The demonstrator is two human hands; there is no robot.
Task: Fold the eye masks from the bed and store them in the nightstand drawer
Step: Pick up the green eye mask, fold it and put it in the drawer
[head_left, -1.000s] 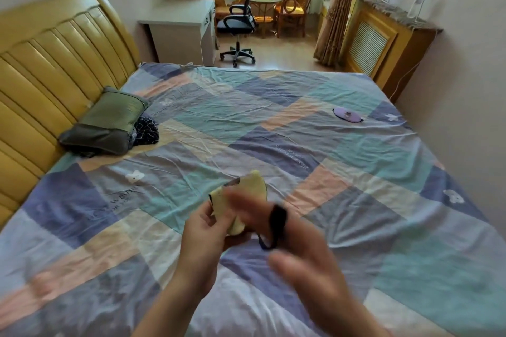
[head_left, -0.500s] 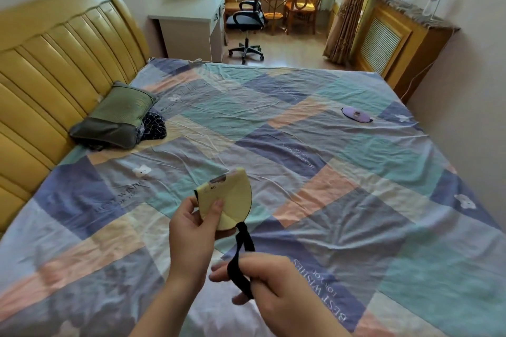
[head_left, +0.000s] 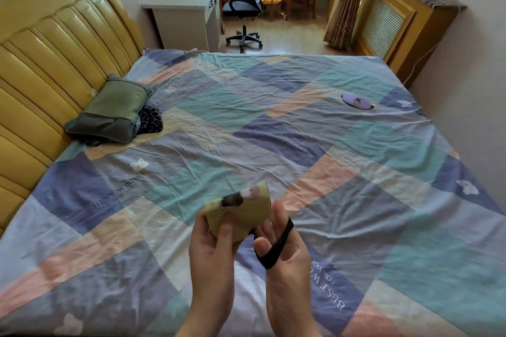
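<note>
A yellow eye mask (head_left: 246, 216), folded in half, is pinched in my left hand (head_left: 213, 249) above the near part of the bed. Its black elastic strap (head_left: 276, 247) loops around the fingers of my right hand (head_left: 284, 252), which is raised just right of the mask. A second, purple eye mask (head_left: 356, 101) lies flat on the bed (head_left: 356, 172) at the far right. The nightstand and its drawer are not in view.
A green pillow (head_left: 109, 112) and a dark patterned cloth (head_left: 150, 119) lie by the yellow headboard (head_left: 41, 68) at left. Beyond the bed stand a white desk (head_left: 186, 16), an office chair (head_left: 245, 8) and a wooden radiator cover (head_left: 397, 22).
My right hand has come up beside the mask with the strap looped over its fingers. The view has tilted down slightly.
</note>
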